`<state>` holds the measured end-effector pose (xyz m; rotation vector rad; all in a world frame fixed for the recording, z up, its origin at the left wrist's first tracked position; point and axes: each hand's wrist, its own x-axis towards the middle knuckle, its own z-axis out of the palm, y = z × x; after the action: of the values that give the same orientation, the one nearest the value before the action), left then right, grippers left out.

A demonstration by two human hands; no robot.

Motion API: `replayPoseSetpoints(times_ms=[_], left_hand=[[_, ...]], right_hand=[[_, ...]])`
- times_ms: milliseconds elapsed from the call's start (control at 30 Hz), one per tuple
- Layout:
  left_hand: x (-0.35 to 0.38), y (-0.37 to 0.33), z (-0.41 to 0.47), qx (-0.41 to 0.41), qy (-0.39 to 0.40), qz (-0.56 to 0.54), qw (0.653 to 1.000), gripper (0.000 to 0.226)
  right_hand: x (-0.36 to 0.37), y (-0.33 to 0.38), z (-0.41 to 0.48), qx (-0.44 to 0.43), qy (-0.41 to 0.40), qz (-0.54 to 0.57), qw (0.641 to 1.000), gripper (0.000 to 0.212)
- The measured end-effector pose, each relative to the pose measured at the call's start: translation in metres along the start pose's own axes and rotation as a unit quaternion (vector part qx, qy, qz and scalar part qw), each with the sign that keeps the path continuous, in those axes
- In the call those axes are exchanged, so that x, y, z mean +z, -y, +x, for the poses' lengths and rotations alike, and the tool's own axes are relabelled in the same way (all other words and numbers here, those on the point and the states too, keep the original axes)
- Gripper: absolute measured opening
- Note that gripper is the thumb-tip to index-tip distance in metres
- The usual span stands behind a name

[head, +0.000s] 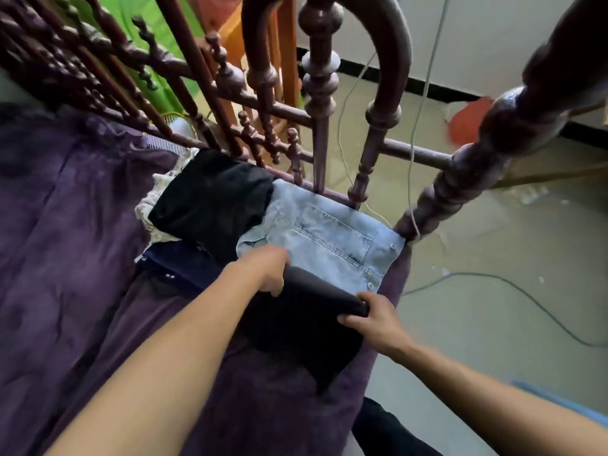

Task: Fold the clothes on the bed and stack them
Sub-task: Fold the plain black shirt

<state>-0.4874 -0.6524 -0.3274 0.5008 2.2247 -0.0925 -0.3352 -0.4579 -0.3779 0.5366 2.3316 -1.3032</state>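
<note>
**Two hands on one black cloth at the bed's corner**

Five garments show. The black cloth point(296, 330) is held between the hands. Just beyond them is one denim shirt point(329, 235). Beyond and to the left of the left hand are a second black piece point(210, 199), a white lacy piece point(154, 199) and a navy piece point(184, 261).

The left hand point(268, 269) and the right hand point(373, 319) each curl around one end of the black cloth's rolled far edge, which overlaps the shirt.

The purple bedspread point(65, 225) lies open left of the left hand. Its edge runs just right of the right hand, with floor point(493, 241) and a cable point(513, 287) past it. The wooden bed rail point(414, 154) stands beyond the shirt.
</note>
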Motion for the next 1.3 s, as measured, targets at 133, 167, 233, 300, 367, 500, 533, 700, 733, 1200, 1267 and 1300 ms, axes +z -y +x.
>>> replayPoseSetpoints(times_ms=[133, 167, 233, 300, 367, 500, 533, 700, 733, 1200, 1267, 1300], left_hand=[[-0.035, -0.018, 0.042, 0.026, -0.095, 0.008, 0.995, 0.024], [-0.044, -0.022, 0.051, 0.031, -0.122, 0.003, 0.992, 0.025], [-0.056, -0.03, 0.068, 0.029, -0.148, -0.029, 0.988, 0.026], [-0.061, -0.035, 0.082, 0.013, -0.126, -0.078, 0.989, 0.03], [-0.059, -0.03, 0.088, -0.006, -0.08, -0.137, 0.987, 0.028], [-0.044, -0.008, 0.066, -0.051, 0.025, -0.321, 0.946, 0.027], [-0.038, -0.006, 0.055, -0.048, 0.05, -0.346, 0.936, 0.027], [0.002, -0.027, 0.016, -0.022, 0.175, -0.545, 0.82, 0.026], [0.01, -0.034, 0.015, -0.025, 0.178, -0.57, 0.802, 0.025], [0.13, -0.056, 0.034, -0.005, -0.245, 0.012, 0.969, 0.092], [0.145, -0.045, 0.037, -0.016, -0.205, 0.01, 0.979, 0.102], [0.148, -0.042, 0.036, -0.02, -0.203, 0.007, 0.979, 0.106]], right_hand=[[-0.04, -0.003, 0.043, 0.017, -0.021, 0.018, 0.999, 0.026], [-0.051, -0.002, 0.053, 0.019, -0.025, 0.01, 0.999, 0.028], [-0.072, -0.002, 0.076, 0.022, -0.028, -0.023, 0.999, 0.027], [-0.091, 0.003, 0.097, 0.017, -0.038, -0.061, 0.997, 0.026], [-0.102, 0.012, 0.115, 0.01, -0.06, -0.062, 0.996, 0.022], [-0.106, 0.042, 0.124, -0.056, -0.102, -0.032, 0.993, 0.031], [-0.107, 0.05, 0.121, -0.079, -0.108, -0.027, 0.991, 0.031], [-0.118, 0.083, 0.113, -0.159, -0.085, -0.128, 0.975, 0.04], [-0.116, 0.089, 0.119, -0.159, -0.077, -0.169, 0.97, 0.041], [-0.057, -0.017, 0.148, -0.26, -0.044, -0.483, 0.835, 0.062], [-0.054, -0.032, 0.158, -0.193, -0.013, -0.504, 0.842, 0.068], [-0.052, -0.035, 0.163, -0.181, -0.007, -0.508, 0.842, 0.069]])
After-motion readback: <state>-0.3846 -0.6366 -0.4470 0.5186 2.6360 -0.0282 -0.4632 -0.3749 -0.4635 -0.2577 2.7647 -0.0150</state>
